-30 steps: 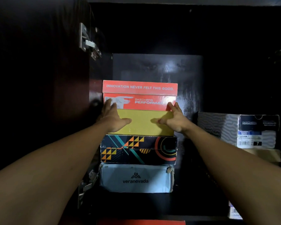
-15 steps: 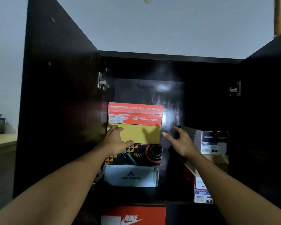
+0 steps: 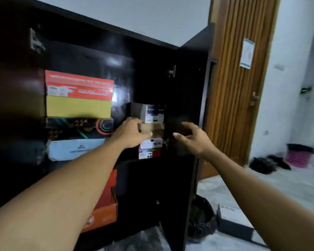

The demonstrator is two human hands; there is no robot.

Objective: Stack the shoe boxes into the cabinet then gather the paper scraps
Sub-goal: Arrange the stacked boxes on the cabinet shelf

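We record the open cabinet (image 3: 98,44) filling the left of the frame. At upper left, a red and yellow shoe box (image 3: 78,98) tops a stack of three. A smaller stack (image 3: 150,151) stands at centre. The left hand (image 3: 130,133) sits in front of that stack's brown box (image 3: 155,130), fingers curled; through the blur we cannot tell whether it grips. The right hand (image 3: 194,138) hovers just right, fingers loosely spread, holding nothing.

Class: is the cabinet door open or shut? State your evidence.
Open. The cabinet door stands swung outward, leaving the stacked shoe boxes inside exposed.
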